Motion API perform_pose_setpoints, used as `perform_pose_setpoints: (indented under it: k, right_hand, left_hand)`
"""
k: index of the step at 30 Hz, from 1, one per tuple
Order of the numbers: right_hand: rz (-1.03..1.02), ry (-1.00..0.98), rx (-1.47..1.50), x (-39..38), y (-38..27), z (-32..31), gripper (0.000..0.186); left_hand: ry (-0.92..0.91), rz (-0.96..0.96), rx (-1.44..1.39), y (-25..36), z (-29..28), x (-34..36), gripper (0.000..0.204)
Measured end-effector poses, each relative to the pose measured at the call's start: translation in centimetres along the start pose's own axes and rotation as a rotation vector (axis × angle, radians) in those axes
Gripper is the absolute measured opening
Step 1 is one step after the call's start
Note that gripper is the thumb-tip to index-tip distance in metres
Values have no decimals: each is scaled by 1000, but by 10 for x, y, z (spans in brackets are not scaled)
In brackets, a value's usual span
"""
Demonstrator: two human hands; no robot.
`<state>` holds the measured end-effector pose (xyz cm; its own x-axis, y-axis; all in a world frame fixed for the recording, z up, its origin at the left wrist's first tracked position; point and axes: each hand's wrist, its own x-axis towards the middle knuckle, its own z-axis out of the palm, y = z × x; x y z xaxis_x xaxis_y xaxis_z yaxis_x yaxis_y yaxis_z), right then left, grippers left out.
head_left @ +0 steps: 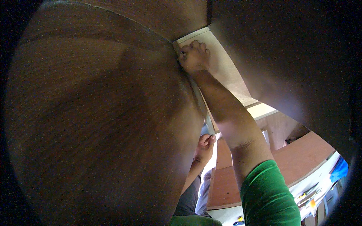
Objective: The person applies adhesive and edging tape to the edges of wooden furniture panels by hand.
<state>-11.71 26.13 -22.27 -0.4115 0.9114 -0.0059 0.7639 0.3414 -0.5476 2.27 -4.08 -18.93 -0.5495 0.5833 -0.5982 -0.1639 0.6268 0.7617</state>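
My right arm, in a green sleeve, reaches up along the edge of a large brown wood-grain panel (113,124). My right hand (196,56) is closed at the far corner, beside a pale board (222,62). A small dark spot shows by its fingers; what they hold cannot be made out. Lower down, my left hand (204,145) is closed at the near end of a long narrow pale strip (209,126), which runs along the panel's edge up toward my right hand. The brown panel partly hides my left forearm.
Another dark panel (294,56) closes in on the right, and a brown board (166,15) spans the top. Below right lies a reddish-brown wooden board (279,165). Beyond it are a blue thing (339,169) and several tools on a pale surface.
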Motion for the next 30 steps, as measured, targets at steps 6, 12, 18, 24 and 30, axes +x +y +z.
perform_pose_setpoints:
  k: [6, 12, 18, 24, 30]
  right_hand:
    - [-14, -45, 3, -2, -1, -5, 28]
    - [-21, -11, -2, -2, 4, 2, 28]
    - [-49, -16, -10, -4, -2, -3, 29]
    - [-33, -25, -3, -3, 2, -3, 29]
    - [-34, 14, 4, -1, -1, 1, 29]
  left_hand:
    - [-30, -11, -42, 5, -3, -2, 20]
    - [-18, 74, -27, 7, -3, 0, 15]
    - [3, 54, -98, 5, -3, 0, 12]
    - [-3, 45, -49, 20, -1, -3, 11]
    - [13, 54, -8, 28, -4, -4, 12]
